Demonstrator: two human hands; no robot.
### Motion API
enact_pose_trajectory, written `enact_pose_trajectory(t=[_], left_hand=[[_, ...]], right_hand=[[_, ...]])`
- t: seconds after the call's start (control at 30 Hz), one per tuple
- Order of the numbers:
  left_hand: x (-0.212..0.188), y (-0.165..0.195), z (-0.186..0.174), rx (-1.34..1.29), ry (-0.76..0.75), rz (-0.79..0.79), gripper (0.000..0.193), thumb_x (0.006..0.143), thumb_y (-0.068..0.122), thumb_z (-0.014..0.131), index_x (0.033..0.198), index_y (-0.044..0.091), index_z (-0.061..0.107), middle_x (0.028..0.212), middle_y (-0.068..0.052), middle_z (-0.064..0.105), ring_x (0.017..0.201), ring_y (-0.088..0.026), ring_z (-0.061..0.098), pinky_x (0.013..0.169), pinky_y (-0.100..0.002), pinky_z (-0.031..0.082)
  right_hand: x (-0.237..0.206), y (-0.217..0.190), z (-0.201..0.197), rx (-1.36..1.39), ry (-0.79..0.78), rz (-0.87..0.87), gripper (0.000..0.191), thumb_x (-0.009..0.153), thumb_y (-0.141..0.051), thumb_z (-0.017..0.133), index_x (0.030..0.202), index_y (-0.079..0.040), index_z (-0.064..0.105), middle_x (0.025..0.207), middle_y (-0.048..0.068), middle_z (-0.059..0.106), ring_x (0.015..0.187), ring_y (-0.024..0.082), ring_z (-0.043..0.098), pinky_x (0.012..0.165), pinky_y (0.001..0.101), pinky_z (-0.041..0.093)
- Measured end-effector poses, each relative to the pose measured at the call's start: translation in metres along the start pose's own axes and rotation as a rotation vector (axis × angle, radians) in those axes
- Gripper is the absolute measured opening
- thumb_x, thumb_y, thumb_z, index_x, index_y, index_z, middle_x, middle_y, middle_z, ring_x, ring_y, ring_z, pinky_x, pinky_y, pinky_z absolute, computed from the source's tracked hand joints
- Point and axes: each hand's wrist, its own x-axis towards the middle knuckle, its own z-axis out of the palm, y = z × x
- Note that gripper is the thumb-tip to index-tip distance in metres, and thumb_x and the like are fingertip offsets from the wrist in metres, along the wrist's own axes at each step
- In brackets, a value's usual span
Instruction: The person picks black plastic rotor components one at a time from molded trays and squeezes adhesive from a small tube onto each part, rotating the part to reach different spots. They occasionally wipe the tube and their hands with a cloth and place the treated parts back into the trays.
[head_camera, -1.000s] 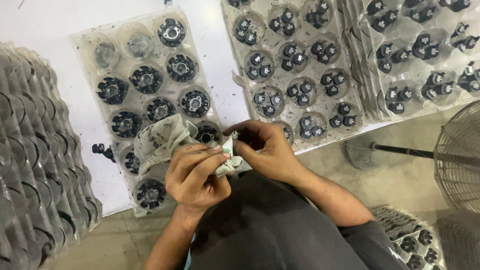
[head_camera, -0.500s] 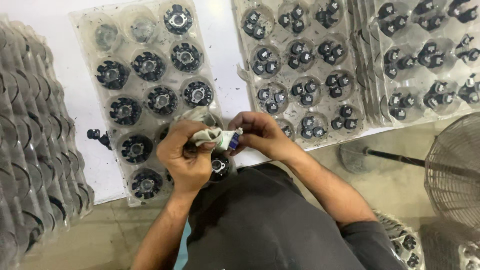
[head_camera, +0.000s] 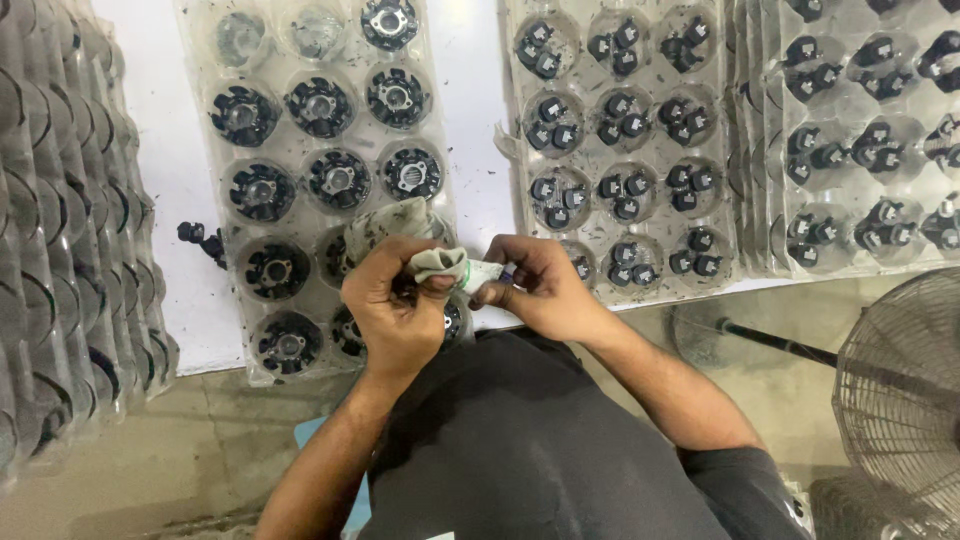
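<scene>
Nearest, dark grey shirt (head_camera: 540, 440) filling the lower middle, both forearms reaching up from it. Left hand (head_camera: 395, 300) curled in a tight grip around a grubby grey-white cloth (head_camera: 432, 262), with a black round ribbed part (head_camera: 452, 322) half hidden beneath the palm; thumb pressed on the cloth's bunched end. Right hand (head_camera: 535, 285) just beside, fingers pinched narrowly on a small white tube-like piece (head_camera: 486, 273) poking out of the cloth, hands touching through it. What exactly lies inside the cloth: cannot tell.

Directly under and beyond the hands, clear plastic moulded tray (head_camera: 215, 150) on the white desk (head_camera: 475, 120), its round pockets holding black round ribbed parts, two pockets at the far end bare. A loose fold of cloth draped over the tray's near pockets, right above the left hand. Small black loose piece (head_camera: 200, 238) on the desk just left of that tray.

Further right, second clear tray (head_camera: 625, 150) with clusters of small black block-shaped parts, then overlapping stacked trays (head_camera: 860, 130) of the same parts. Far left, leaning stack of empty grey trays (head_camera: 60, 250). Lower right, on the concrete floor (head_camera: 130, 460), wire-guard fan (head_camera: 900, 390) on a dark pole.
</scene>
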Motion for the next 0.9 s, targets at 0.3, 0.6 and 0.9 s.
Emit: enact_pose_trajectory(t=[0.3,0.6,0.9], left_hand=[[-0.009,-0.004,0.009,0.042,0.102,0.022,0.015,0.088,-0.003,0.077,0.1,0.004,0.071,0.091,-0.005,0.071,0.072,-0.011,0.06,0.063,-0.023,0.044],[-0.034,-0.048,0.025,-0.034,0.166,0.015,0.014,0.09,0.004,0.079,0.101,0.004,0.07,0.098,-0.003,0.07,0.084,-0.009,0.062,0.073,-0.023,0.049],[-0.065,-0.096,0.023,-0.632,0.244,-0.441,0.01,0.096,0.005,0.076,0.103,-0.001,0.07,0.091,0.002,0.065,0.08,-0.005,0.056,0.071,-0.022,0.044]], right_hand=[[0.007,0.026,0.025,0.825,0.33,0.014,0.012,0.098,-0.01,0.067,0.107,-0.003,0.064,0.092,0.003,0.068,0.08,0.012,0.065,0.072,0.0297,0.054],[0.014,0.069,0.04,0.721,0.553,-0.14,0.017,0.098,-0.007,0.069,0.114,-0.002,0.066,0.094,0.005,0.066,0.079,0.014,0.064,0.07,0.0317,0.055],[0.013,0.061,0.049,-0.082,0.604,-0.629,0.019,0.082,0.012,0.078,0.093,0.0,0.07,0.093,0.009,0.07,0.091,0.021,0.067,0.08,0.0316,0.055]])
